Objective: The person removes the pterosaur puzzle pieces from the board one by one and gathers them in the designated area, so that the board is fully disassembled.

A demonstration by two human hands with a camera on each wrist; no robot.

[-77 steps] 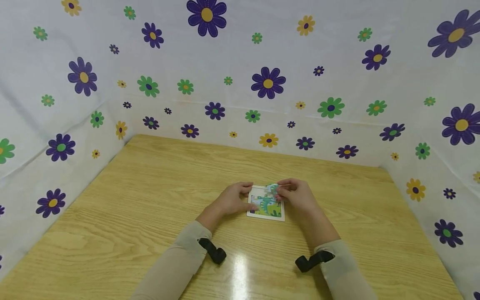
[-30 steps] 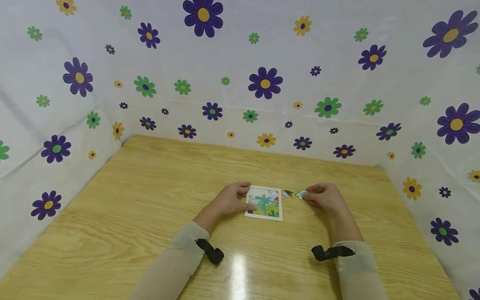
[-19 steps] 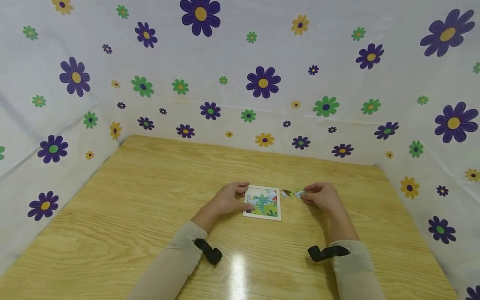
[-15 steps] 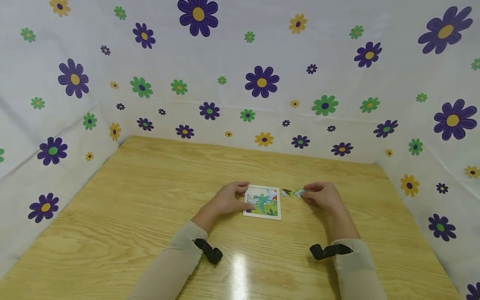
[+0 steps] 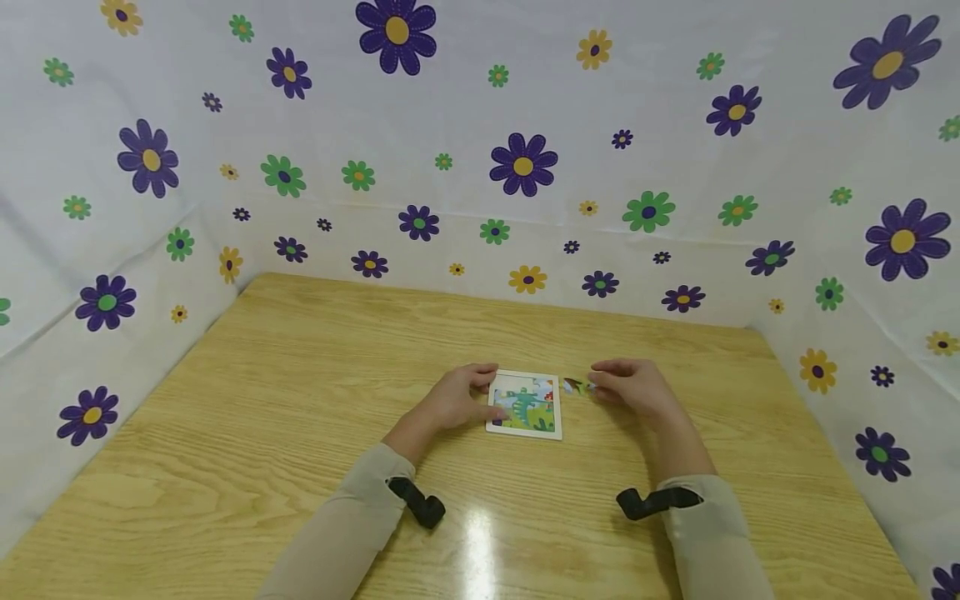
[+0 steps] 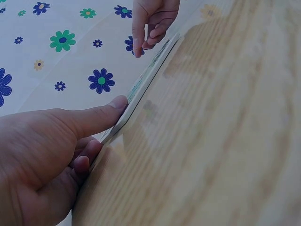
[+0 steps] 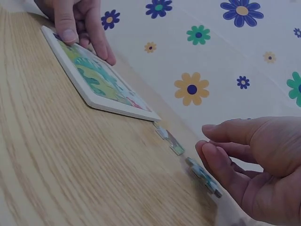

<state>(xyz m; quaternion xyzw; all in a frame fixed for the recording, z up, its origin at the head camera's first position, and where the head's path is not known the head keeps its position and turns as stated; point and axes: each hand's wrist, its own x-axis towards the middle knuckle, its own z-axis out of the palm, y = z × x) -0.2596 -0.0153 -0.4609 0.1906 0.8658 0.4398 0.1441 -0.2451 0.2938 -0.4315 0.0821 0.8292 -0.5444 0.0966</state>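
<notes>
A small jigsaw puzzle (image 5: 527,405) in a white frame lies on the table, with a green dinosaur picture and a bare patch at its top left. My left hand (image 5: 450,402) grips its left edge, thumb on top and fingertips at the rim. Right of the frame lies a brown and green puzzle piece (image 7: 170,140). Beside that, a second, bluish-green puzzle piece (image 7: 203,177) lies on the table, mostly covered in the head view. My right hand (image 5: 636,389) hovers just above these pieces, fingers loosely bent, thumb and index apart, nothing visible between them.
The wood-grain table (image 5: 337,350) reaches back to a white cloth (image 5: 442,100) printed with flowers, which also hangs at the left and right sides. A black wrist mount (image 5: 417,502) sits on the left sleeve, another wrist mount (image 5: 658,502) on the right.
Earliest, my right hand held a piece over the frame's upper right. It then moved right to the table with a piece. Now it has lifted slightly left, off the piece. My left hand stays put.
</notes>
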